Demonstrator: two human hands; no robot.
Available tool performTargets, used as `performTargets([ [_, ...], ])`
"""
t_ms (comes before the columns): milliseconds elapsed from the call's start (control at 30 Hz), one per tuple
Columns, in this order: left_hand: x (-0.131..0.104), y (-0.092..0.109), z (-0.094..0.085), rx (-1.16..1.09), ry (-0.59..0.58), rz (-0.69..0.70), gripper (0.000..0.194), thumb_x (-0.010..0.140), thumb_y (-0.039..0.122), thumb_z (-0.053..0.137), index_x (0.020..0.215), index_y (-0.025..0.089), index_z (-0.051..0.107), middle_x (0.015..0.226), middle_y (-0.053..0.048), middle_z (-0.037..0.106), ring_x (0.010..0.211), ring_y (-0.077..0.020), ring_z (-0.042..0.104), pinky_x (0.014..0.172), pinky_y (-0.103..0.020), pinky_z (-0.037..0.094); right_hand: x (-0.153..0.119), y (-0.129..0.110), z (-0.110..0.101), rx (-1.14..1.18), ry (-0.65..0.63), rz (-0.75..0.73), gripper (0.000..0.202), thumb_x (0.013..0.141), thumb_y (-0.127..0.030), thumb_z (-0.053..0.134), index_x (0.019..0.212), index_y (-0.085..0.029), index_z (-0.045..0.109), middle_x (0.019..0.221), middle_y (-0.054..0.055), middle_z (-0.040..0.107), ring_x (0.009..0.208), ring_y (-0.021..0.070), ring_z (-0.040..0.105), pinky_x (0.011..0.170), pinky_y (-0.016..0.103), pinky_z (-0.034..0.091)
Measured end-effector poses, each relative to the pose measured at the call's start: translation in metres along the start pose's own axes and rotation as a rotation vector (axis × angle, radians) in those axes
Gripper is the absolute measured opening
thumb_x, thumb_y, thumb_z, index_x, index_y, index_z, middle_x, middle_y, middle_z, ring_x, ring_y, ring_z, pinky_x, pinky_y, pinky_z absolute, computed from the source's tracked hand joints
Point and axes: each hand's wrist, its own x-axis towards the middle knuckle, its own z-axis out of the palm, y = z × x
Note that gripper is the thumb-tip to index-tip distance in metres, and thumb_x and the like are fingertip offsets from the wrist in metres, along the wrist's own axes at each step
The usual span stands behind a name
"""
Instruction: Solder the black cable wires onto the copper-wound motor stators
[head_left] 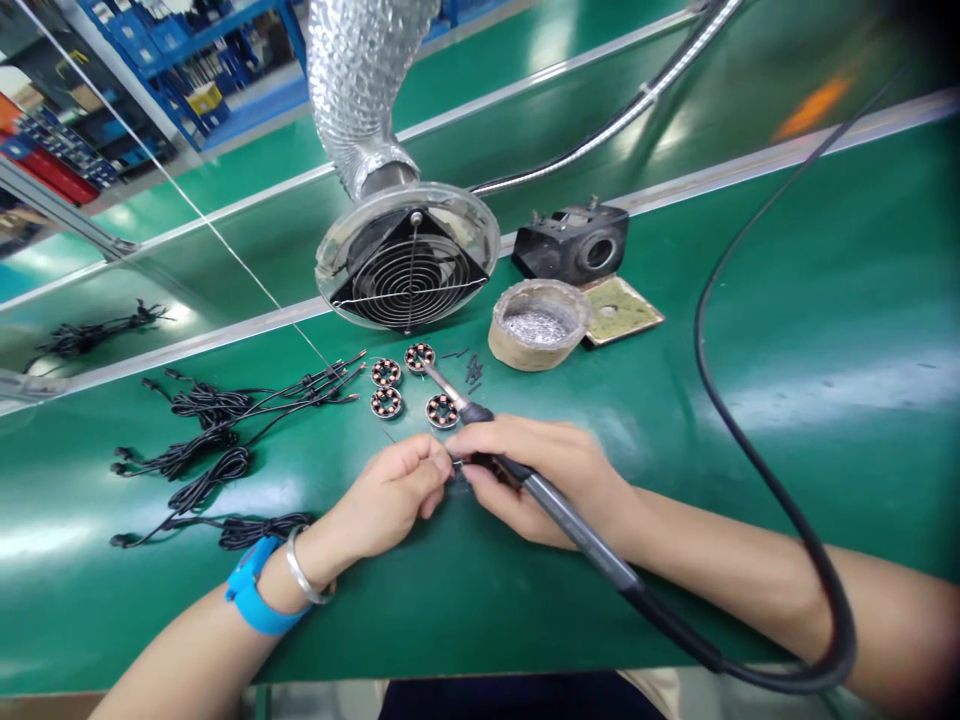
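Note:
My right hand (551,480) is wrapped round a soldering iron (574,525), its metal tip pointing up and left among small round motor stators with copper windings. Two stators (386,388) stand at the left of the tip, one (419,357) is right by it, and another (442,411) sits below it. My left hand (401,485) is closed in a pinch, its fingertips nearly meeting the right hand's. Between them is something small and partly metallic, mostly hidden by the fingers. A thin wire end shows above the left knuckles.
Bundled black cables (214,430) lie at left. Short black tubes (473,370) are scattered right of the stators. Behind stand a fume extractor fan (409,275), a round bowl (529,350) of solder bits, a sponge tray (619,310) and a black iron stand (574,245). The iron's cord (750,460) loops at right.

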Motion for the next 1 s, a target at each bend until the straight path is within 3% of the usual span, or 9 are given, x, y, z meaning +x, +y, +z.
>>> performTargets([
  [167,-0.009,0.009,0.002,0.258,0.007,0.042,0.027,0.095,0.038,0.039,0.077,0.019,0.045,0.061,0.004,0.047,0.054,-0.0092,0.04,0.054,-0.021,0.033,-0.005,0.0,0.0,-0.044,-0.026,-0.073,0.027,0.085,-0.006,0.057,0.107,-0.022,0.059,0.083,0.0,0.071,0.065,0.0109,0.067,0.062,0.021,0.053],
  [267,-0.015,0.021,0.002,0.523,0.029,0.066,0.015,0.094,0.03,0.041,0.084,0.02,0.046,0.069,0.003,0.055,0.06,-0.0108,0.048,0.058,-0.022,0.037,-0.008,0.002,-0.001,-0.088,-0.011,-0.112,0.027,0.085,-0.005,0.057,0.106,-0.022,0.06,0.08,0.001,0.069,0.058,0.0114,0.064,0.056,0.022,0.051],
  [367,-0.016,0.026,0.001,0.608,0.037,0.072,0.009,0.093,0.027,0.042,0.088,0.021,0.047,0.069,0.003,0.057,0.06,-0.0109,0.051,0.059,-0.022,0.038,-0.011,0.002,-0.002,-0.091,-0.041,-0.141,0.029,0.086,-0.006,0.056,0.109,-0.022,0.06,0.078,0.001,0.069,0.055,0.0112,0.063,0.052,0.023,0.048],
  [667,-0.013,0.014,0.0,0.425,0.025,0.03,0.012,0.092,0.027,0.043,0.083,0.02,0.046,0.062,0.005,0.054,0.056,-0.0087,0.047,0.057,-0.02,0.037,-0.014,-0.005,0.001,-0.051,-0.097,-0.116,0.031,0.086,-0.005,0.055,0.112,-0.02,0.061,0.07,-0.002,0.064,0.053,0.0079,0.058,0.056,0.019,0.049],
  [867,-0.008,0.007,0.003,0.09,-0.042,-0.115,0.028,0.09,0.044,0.045,0.078,0.018,0.049,0.053,0.006,0.05,0.043,-0.0069,0.031,0.044,-0.02,0.025,-0.012,-0.004,0.006,-0.053,-0.02,-0.103,0.027,0.086,-0.005,0.054,0.108,-0.02,0.06,0.071,-0.001,0.062,0.055,0.0092,0.057,0.052,0.02,0.047],
  [1000,-0.004,0.008,0.006,0.004,0.029,-0.108,0.035,0.083,0.051,0.053,0.072,0.018,0.047,0.047,0.009,0.041,0.043,-0.0063,0.025,0.044,-0.021,0.019,-0.006,-0.003,0.0,0.003,-0.017,-0.048,0.025,0.084,-0.004,0.055,0.104,-0.02,0.058,0.078,0.0,0.067,0.062,0.0091,0.061,0.058,0.019,0.051],
])
